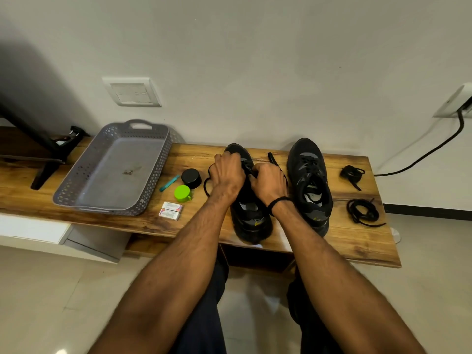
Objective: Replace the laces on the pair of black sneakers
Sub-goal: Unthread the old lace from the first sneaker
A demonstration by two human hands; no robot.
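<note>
The limp lace [206,186] is being pinched over the sneaker [251,221] by curled fingers [224,157] of left hand [226,173] and right hand [265,178]; probably best held near its stiff tip.

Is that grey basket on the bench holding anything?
Practically empty: the grey basket shows its bare floor, with only a small brownish mark near the middle; what that mark is, I cannot tell.

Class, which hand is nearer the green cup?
Left. The left hand sits just right of the green cup; the right hand is farther right, beyond the left.
</note>
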